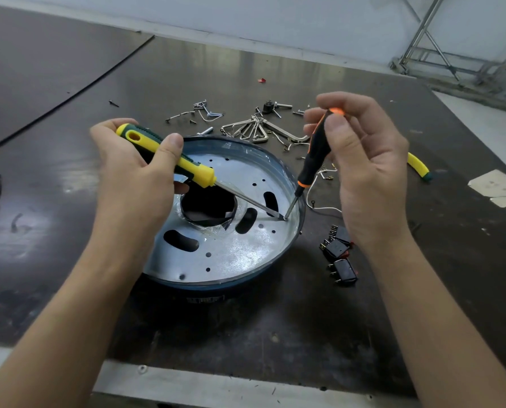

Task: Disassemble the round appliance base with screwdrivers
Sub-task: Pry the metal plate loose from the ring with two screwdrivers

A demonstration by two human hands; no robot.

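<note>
Centrally on the dark worktable (69, 201) sits the round appliance base (225, 251), its silver perforated plate facing up inside a dark blue rim, with a large round opening in the middle and three oval slots around it. The left hand (131, 172) is wrapped around the handle of a yellow-and-green screwdriver (187, 166), thumb lying along the top, the shaft slanting down toward 3 o'clock on the plate. The right hand (363, 160) pinches the upper end of a black-and-orange screwdriver (313, 154) between thumb and fingertips, holding it steeply tilted. Both tips meet at one spot just inside the rim at 3 o'clock.

Beyond the base, at 12 to 1 o'clock, lie a folding hex key set (251, 129) and scattered loose screws (204, 111). Black rocker switches (338, 251) are clustered beside the rim at 4 o'clock, and a thin white wire (325, 207) curls at 3 o'clock. A yellow tube piece (418, 166) lies farther out at 2 o'clock, partly hidden behind the right hand.
</note>
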